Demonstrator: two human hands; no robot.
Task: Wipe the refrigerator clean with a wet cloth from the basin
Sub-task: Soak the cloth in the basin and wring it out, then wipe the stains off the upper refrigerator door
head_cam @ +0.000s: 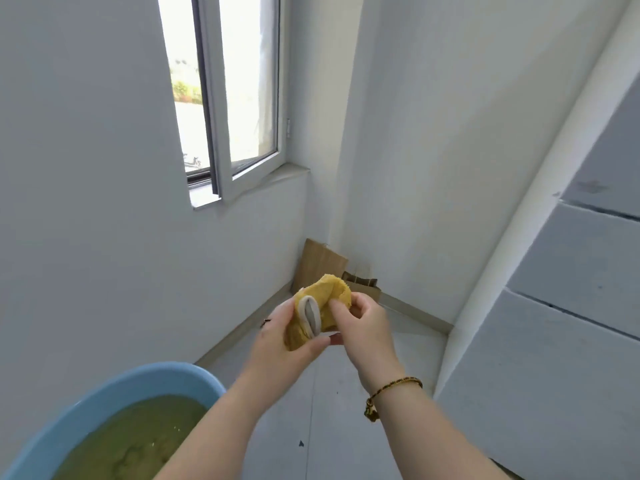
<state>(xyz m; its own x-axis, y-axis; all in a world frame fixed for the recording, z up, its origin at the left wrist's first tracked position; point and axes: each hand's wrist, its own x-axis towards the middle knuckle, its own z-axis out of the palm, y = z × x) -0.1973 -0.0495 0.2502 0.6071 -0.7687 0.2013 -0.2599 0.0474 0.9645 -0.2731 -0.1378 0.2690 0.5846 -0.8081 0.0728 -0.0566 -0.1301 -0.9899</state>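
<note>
2 hands held a bunched yellow cloth [323,306] in the air above the floor [346,410], in front of the room's corner.

The left hand [277,341] cupped the cloth from below and the side, its fingers [308,346] curled under the bundle with the thumb along its lower edge. The right hand [363,323] pinched the cloth from the right, its fingers [337,310] bent onto the fabric; a grey-white loop or folded edge showed at the front of the bundle. A braided bracelet [391,389] sat on the right wrist. The blue basin [138,379], holding murky greenish water, stood at the lower left, near the left forearm and apart from the cloth. The white refrigerator [571,323] rose along the right edge, well apart from both hands. Brown cardboard [318,265] leaned in the corner under the window [225,98].
</note>
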